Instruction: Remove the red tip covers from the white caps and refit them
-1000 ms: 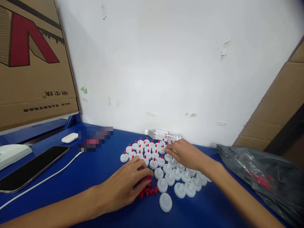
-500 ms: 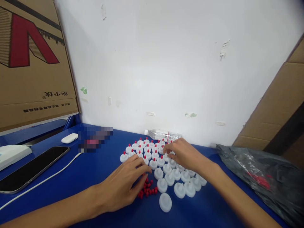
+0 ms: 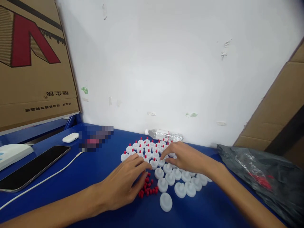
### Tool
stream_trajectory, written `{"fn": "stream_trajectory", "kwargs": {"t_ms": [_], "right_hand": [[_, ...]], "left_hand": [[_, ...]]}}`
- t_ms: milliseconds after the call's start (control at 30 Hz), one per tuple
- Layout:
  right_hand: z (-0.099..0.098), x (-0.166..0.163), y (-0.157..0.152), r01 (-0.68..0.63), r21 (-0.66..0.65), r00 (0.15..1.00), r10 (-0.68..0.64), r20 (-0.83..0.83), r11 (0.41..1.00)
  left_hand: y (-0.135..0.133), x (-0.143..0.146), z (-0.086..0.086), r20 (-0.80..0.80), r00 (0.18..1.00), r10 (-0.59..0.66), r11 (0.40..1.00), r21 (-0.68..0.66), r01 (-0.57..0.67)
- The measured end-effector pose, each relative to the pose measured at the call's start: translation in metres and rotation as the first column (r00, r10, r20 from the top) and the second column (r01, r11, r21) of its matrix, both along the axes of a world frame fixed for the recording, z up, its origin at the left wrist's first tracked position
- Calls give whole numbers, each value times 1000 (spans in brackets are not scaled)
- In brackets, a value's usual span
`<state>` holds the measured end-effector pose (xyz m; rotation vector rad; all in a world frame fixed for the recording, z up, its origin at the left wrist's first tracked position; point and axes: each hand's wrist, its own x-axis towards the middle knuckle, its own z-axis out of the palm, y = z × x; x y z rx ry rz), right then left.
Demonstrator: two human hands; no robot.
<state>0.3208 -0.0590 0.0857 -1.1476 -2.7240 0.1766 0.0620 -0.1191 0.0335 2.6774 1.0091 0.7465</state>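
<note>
My left hand [image 3: 127, 180] is curled above a pile of small red caps [image 3: 148, 190], thumb and index finger close together. Whatever may be between those fingertips is hidden. My right hand [image 3: 184, 156] reaches over the round white plastic pieces, its thumb and index finger bent down at the nozzle of one white disc [image 3: 161, 162]; the fingers cover its tip. Behind and left of it stand several white discs with red caps on their nozzles [image 3: 148, 154]. Nearer to me, several discs have bare nozzles [image 3: 170, 179]. One white disc [image 3: 165, 202] lies tilted in front.
A clear bottle [image 3: 163, 135] lies against the wall. To the left are a phone [image 3: 33, 167], a white cable [image 3: 57, 173] and a small white case [image 3: 70, 137]. A grey plastic bag [image 3: 256, 177] lies right, beside cardboard [image 3: 268, 107]. Everything rests on a blue table [image 3: 95, 171].
My right hand has moved slightly left and toward me, and its fingertips now cover the red cap of a disc that showed before. My left hand stays nearly in place.
</note>
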Motion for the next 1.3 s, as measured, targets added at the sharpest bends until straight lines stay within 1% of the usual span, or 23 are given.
{"fn": "stream_trajectory", "kwargs": {"t_ms": [167,300,433,567,700,867,967,1033,1167,1233,1300], "right_hand": [[-4,-2,-3,2,-4,1000,-3,-21,1000],[6,-3,-8,30,15,996,-29,-90,999],[19,-8,-14,10,-75,970,-28,-240,997],[19,-17,-22,-51,-158,955,2,-296,986],[14,-28,-34,-90,-239,966,26,-259,967],[17,-34,-47,-145,-230,970,92,-225,962],[17,-34,-48,-127,-280,972,64,-225,952],[16,-35,-47,-120,-299,973,52,-225,947],[13,-39,-50,-127,-261,979,79,-187,957],[12,-42,-53,-119,-228,986,88,-145,966],[12,-45,-57,-108,-174,992,95,-82,979]], "left_hand": [[1,0,-1,16,1000,8,1000,11,-9],[1,-1,-1,44,998,51,998,42,-53],[2,-3,0,89,991,99,991,83,-106],[5,-4,-4,124,984,125,988,75,-134],[8,-4,-8,121,986,111,992,48,-117],[7,-2,-7,77,991,109,991,67,-114],[5,-2,-6,35,997,70,994,82,-73],[3,-3,-6,-2,999,51,997,66,-51],[1,-5,-6,-39,998,44,999,21,-43],[1,-5,-5,-34,999,10,1000,-5,-10],[2,-4,-4,7,999,-38,998,-48,38]]}}
